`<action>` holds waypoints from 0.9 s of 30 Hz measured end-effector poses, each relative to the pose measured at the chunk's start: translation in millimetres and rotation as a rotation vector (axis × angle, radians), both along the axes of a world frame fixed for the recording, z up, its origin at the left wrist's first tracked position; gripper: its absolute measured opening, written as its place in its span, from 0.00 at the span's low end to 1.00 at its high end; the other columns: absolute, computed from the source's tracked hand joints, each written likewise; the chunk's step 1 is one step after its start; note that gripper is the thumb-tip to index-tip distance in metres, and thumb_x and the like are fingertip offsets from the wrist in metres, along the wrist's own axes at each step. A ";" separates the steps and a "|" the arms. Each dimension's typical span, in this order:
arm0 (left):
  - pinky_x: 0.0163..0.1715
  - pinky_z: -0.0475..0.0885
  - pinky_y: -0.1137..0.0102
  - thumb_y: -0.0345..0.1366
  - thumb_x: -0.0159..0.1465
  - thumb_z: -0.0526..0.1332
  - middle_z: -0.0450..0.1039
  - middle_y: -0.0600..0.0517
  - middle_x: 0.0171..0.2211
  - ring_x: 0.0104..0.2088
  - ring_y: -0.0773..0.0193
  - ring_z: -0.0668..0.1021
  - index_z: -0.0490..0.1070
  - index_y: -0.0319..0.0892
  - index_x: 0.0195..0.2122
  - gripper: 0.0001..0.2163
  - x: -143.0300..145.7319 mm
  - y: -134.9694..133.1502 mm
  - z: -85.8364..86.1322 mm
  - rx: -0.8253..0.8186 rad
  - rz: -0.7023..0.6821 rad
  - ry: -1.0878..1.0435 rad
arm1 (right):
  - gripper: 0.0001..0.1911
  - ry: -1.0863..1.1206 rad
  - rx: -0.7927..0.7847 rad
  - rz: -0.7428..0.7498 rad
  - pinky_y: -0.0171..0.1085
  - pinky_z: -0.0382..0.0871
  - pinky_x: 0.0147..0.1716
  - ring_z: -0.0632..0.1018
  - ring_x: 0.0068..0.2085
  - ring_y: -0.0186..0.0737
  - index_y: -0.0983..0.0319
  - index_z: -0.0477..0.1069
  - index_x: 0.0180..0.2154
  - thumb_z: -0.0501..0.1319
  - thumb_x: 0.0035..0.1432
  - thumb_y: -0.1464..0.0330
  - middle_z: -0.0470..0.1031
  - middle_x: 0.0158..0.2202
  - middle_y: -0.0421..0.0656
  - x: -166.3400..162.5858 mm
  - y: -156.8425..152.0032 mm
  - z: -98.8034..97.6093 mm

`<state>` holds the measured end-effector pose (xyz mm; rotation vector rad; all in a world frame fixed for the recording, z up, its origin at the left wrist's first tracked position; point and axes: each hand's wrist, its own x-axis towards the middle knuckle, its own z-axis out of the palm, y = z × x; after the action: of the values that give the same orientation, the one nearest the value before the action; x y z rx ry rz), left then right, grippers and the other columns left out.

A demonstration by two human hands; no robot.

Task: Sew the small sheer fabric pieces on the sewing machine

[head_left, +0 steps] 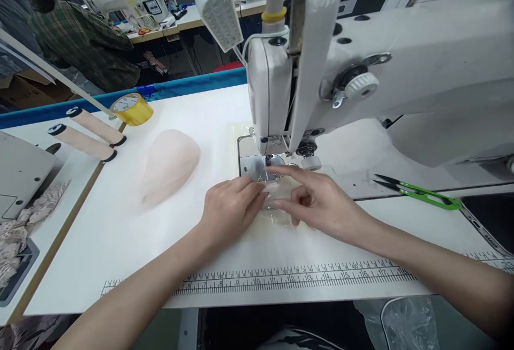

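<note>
The sheer piece (pixel 274 189) lies before the presser foot (pixel 269 160). My left hand (pixel 231 205) bunches beside it, grip unclear; my right hand (pixel 321 200), half-open, points, seemingly empty. I'd smooth it flat, fingertips (pixel 272 169) clear.

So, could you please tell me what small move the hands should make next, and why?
Perhaps ease the right hand back a little, because its outstretched index finger appears to reach over the metal plate, close to the needle of the sewing machine, with the left hand nearby.

head camera | above the sewing table (pixel 120 232), facing forward and down | hands (pixel 231 205) near | rear bench (pixel 188 21) far
</note>
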<state>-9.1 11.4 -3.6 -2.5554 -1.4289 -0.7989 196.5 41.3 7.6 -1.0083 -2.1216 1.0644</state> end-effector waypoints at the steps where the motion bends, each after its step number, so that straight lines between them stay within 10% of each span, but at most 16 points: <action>1: 0.22 0.62 0.73 0.33 0.69 0.53 0.74 0.53 0.26 0.24 0.70 0.73 0.74 0.39 0.35 0.11 1.5 -0.5 0.9 0.038 -0.033 0.002 | 0.15 0.039 -0.126 0.013 0.31 0.66 0.17 0.72 0.18 0.31 0.61 0.70 0.50 0.60 0.61 0.68 0.74 0.22 0.34 -1.8 -0.5 0.9; 7: 0.26 0.67 0.73 0.32 0.69 0.55 0.76 0.51 0.31 0.30 0.67 0.76 0.74 0.40 0.37 0.08 2.3 -2.1 2.7 0.009 -0.052 -0.077 | 0.08 0.125 -0.211 -0.043 0.31 0.64 0.18 0.70 0.18 0.30 0.63 0.75 0.32 0.62 0.60 0.65 0.66 0.18 0.34 -2.4 6.4 -1.8; 16: 0.15 0.66 0.77 0.33 0.62 0.64 0.76 0.56 0.27 0.13 0.77 0.66 0.74 0.43 0.35 0.02 1.2 -0.1 11.5 -0.646 0.033 -0.635 | 0.10 0.012 0.006 -0.036 0.30 0.58 0.20 0.63 0.19 0.28 0.61 0.77 0.33 0.61 0.62 0.64 0.62 0.17 0.33 -1.5 2.7 -2.2; 20: 0.20 0.73 0.75 0.33 0.63 0.62 0.77 0.54 0.26 0.20 0.69 0.77 0.74 0.40 0.35 0.03 -2.1 3.7 16.5 -0.918 -0.006 -0.789 | 0.07 -0.033 0.157 -0.015 0.30 0.60 0.22 0.68 0.21 0.29 0.61 0.77 0.33 0.61 0.61 0.68 0.70 0.21 0.35 -1.6 4.8 -3.1; 27: 0.28 0.71 0.76 0.29 0.61 0.63 0.75 0.55 0.28 0.28 0.71 0.75 0.72 0.41 0.33 0.01 4.0 -2.4 16.3 -0.629 -0.007 -0.532 | 0.06 -0.039 0.267 -0.007 0.29 0.62 0.24 0.70 0.23 0.29 0.61 0.75 0.32 0.60 0.61 0.71 0.72 0.23 0.35 -1.2 3.8 -6.4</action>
<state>-5.1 9.0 12.7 -2.9125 -2.1114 -1.2730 195.2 45.1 1.2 -0.9121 -2.2174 0.7377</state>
